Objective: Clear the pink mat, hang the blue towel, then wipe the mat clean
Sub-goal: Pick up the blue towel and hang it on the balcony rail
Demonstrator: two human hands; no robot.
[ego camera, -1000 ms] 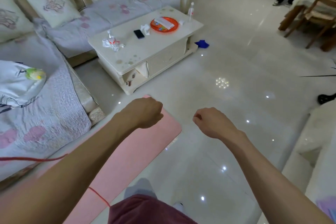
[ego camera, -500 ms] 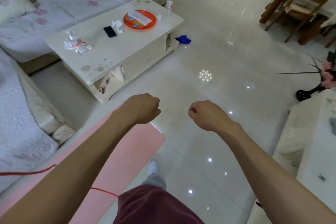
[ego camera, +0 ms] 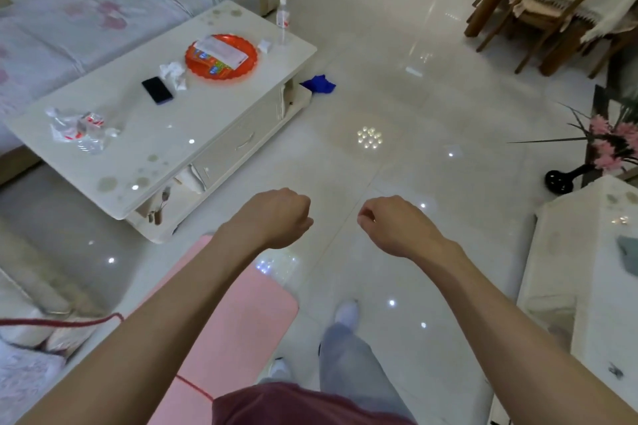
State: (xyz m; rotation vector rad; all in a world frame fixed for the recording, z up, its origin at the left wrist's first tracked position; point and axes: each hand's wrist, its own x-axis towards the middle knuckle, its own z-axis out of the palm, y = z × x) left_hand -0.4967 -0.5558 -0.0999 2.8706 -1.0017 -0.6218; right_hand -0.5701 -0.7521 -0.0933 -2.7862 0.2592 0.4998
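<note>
The pink mat (ego camera: 234, 321) lies on the glossy floor under my left forearm, its far end just below my hands. A crumpled blue towel (ego camera: 319, 83) lies on the floor against the far right corner of the white coffee table (ego camera: 145, 148), well ahead of both hands. My left hand (ego camera: 276, 217) is curled into a fist and holds nothing. My right hand (ego camera: 397, 224) hovers beside it over bare floor, fingers curled, also holding nothing. My feet stand at the mat's right edge.
On the coffee table are an orange tray (ego camera: 252, 60) with packets, a black phone (ego camera: 157, 90), tissues, a crushed bottle (ego camera: 79, 129) and an upright bottle (ego camera: 283, 15). A sofa (ego camera: 86, 17) runs behind and left. Wooden chairs (ego camera: 552, 10) stand far right, a flower vase (ego camera: 566, 178) and white cabinet (ego camera: 587, 286) at right.
I have stepped forward and turned right: the table and blue towel are closer and further left, and less of the mat shows ahead. Both hands stay curled in front of me.
</note>
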